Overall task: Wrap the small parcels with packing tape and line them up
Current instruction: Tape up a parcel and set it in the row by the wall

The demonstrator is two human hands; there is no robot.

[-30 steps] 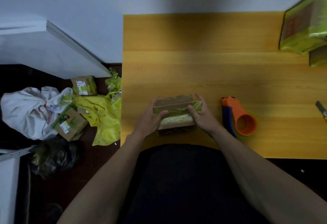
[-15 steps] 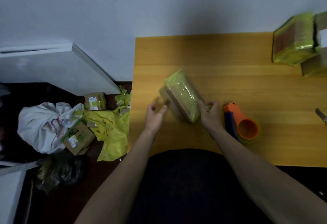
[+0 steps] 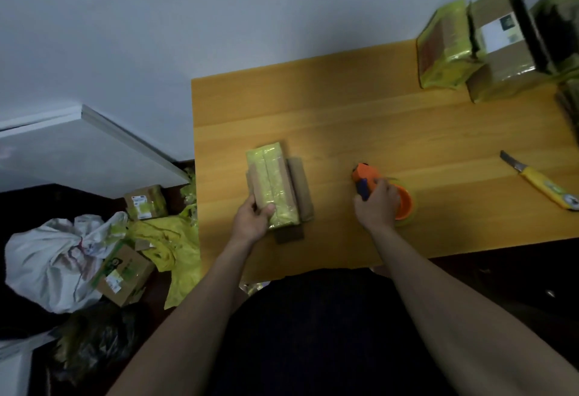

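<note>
A small brown parcel (image 3: pixel 275 182), partly covered in yellow-green tape, stands on its long edge on the wooden table (image 3: pixel 360 113), left of centre. My left hand (image 3: pixel 253 218) grips its near end, thumb over the taped face. To the right, my right hand (image 3: pixel 376 207) curls around the orange and blue tape dispenser (image 3: pixel 365 176), which rests on the table with its roll of tape under my fingers. Several wrapped parcels (image 3: pixel 445 48) stand together at the table's far right corner.
A yellow utility knife (image 3: pixel 542 184) lies near the table's right edge. On the floor to the left are a white sack (image 3: pixel 53 258), cardboard boxes (image 3: pixel 125 273), yellow plastic scraps (image 3: pixel 169 239) and a dark bag (image 3: pixel 94 339). A white panel (image 3: pixel 78 142) leans by the wall.
My right hand let go of the parcel and moved right onto the tape dispenser. My left hand took hold of the parcel's near end, and the parcel now stands lengthwise, pointing away from me.
</note>
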